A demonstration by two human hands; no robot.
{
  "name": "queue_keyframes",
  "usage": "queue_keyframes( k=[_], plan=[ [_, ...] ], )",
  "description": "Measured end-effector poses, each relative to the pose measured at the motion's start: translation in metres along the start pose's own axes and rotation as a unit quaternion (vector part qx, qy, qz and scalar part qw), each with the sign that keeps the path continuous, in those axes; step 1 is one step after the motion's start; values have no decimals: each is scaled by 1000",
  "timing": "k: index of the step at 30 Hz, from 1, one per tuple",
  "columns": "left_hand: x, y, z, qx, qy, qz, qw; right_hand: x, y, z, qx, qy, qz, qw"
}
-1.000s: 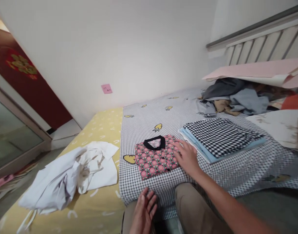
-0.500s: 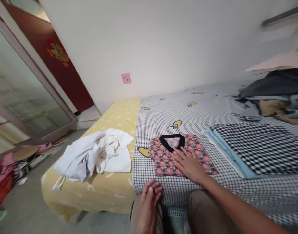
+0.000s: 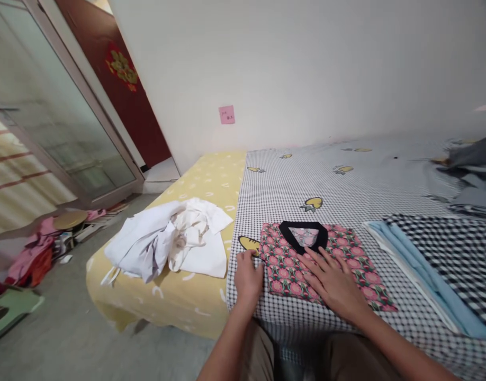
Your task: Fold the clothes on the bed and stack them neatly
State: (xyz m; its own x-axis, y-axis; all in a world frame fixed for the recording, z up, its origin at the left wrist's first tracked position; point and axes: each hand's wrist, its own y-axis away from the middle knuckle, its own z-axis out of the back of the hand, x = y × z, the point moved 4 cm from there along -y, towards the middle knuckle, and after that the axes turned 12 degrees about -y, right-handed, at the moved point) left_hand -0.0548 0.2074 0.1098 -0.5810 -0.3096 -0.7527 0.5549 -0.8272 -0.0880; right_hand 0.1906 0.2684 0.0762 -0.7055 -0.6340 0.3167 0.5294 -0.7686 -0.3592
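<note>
A folded pink floral shirt [image 3: 285, 267] with a black collar lies flat on the checked bedsheet [image 3: 278, 180], collar toward the wall. My right hand [image 3: 336, 283] rests palm down on its middle, fingers spread just below the collar. Beside the shirt's left edge is my left hand [image 3: 248, 280], thumb apart from the fingers, with nothing visible in it. Whether its fingertips touch the cloth I cannot tell. To the right, a stack of folded clothes has a black-and-white checked garment [image 3: 449, 264] on top and a light blue one [image 3: 420, 275] under it.
Crumpled white clothes [image 3: 147, 241] lie on the yellow sheet [image 3: 211, 174] at left. A dark clothes pile [image 3: 477, 174] sits at far right. On the floor are a green stool [image 3: 16, 309] and pink and red items [image 3: 36, 254]. My knees are against the bed's front edge.
My left hand has moved up from above my knee to the shirt's left edge. My right hand stays flat on the shirt. The view has shifted to the left.
</note>
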Motion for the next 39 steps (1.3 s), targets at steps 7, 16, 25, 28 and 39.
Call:
queue_keyframes(
  k=[7, 16, 25, 28, 39],
  plan=[
    [-20, -11, -16, 21, -55, -30, 998, -5, 4, -4, -28, 50, 44, 997],
    [-16, -9, -33, 66, -73, -82, 992, -7, 4, -4, -24, 71, 56, 996],
    [-8, -6, -14, 232, -245, -181, 924, -4, 2, -2, -15, 70, 47, 996],
    [4, 0, -11, 206, -229, -233, 922, -2, 0, 0, -12, 58, 36, 998],
    [-48, -20, 32, -158, -158, -263, 939, 9, -8, 11, 37, -23, -27, 999]
  ],
)
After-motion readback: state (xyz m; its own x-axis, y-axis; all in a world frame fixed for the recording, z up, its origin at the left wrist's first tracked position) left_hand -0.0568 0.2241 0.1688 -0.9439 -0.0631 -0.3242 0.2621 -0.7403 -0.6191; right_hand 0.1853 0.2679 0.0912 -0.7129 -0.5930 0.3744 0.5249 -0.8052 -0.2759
